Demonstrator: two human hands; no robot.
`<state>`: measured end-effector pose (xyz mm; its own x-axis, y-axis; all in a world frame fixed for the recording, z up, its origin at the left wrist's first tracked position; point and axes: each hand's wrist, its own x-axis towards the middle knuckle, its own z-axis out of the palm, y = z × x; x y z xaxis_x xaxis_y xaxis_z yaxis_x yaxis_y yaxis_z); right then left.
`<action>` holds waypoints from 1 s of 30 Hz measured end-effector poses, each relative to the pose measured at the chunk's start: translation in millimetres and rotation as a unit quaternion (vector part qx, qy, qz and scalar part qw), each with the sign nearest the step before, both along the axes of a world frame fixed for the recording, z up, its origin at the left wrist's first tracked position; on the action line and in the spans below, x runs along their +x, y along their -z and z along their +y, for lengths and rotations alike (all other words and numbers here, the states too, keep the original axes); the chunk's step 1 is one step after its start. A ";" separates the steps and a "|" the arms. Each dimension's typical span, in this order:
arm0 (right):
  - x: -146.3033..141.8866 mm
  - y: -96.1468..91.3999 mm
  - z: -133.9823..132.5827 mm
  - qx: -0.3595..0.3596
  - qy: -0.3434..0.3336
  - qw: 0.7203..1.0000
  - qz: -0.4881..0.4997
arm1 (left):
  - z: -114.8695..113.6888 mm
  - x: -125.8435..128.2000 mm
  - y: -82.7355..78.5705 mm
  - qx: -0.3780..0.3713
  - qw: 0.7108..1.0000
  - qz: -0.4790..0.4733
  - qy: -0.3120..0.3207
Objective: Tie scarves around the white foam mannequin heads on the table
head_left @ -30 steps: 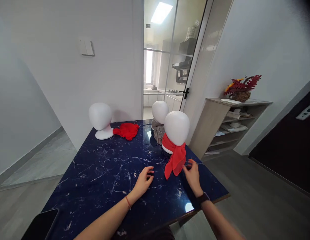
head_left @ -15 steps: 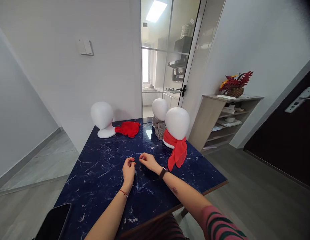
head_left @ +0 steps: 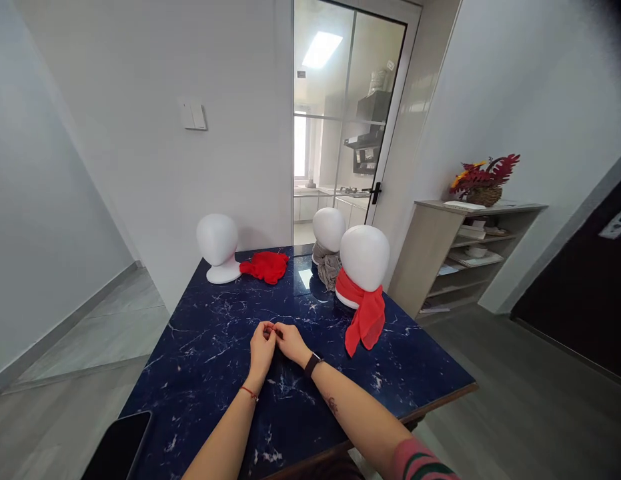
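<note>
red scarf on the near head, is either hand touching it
No, both hands, left hand and right hand, meet on the table, apart from the red scarf.

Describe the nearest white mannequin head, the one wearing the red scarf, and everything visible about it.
The mannequin head is a smooth, matte white, egg-shaped form with no face, foam or plastic by its look. It stands upright on the dark blue marbled table, toward the right side, in front of a second head wrapped in grey cloth. A thin red scarf is wrapped around its neck, hiding most of the base; the loose ends hang down in front onto the tabletop. Neither hand touches it.
</note>
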<state>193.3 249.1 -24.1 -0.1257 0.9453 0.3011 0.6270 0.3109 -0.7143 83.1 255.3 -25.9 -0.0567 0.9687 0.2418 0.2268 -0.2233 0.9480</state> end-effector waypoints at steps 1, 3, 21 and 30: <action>-0.3 0.0 0.2 0.002 -0.001 1.000 0.003 | 0.1 -0.2 0.1 0.003 1.000 0.003 0.001; -1.2 -0.5 0.3 0.002 -0.002 1.000 0.007 | 0.8 -1.0 0.6 0.004 1.000 0.003 -0.002; -2.7 0.1 -5.9 0.016 -0.012 0.998 -0.057 | -5.8 -0.3 3.0 0.036 0.999 -0.001 -0.030; -3.8 1.0 -13.2 0.027 -0.039 0.995 -0.082 | -16.1 -4.1 -6.0 0.013 0.995 -0.049 -0.090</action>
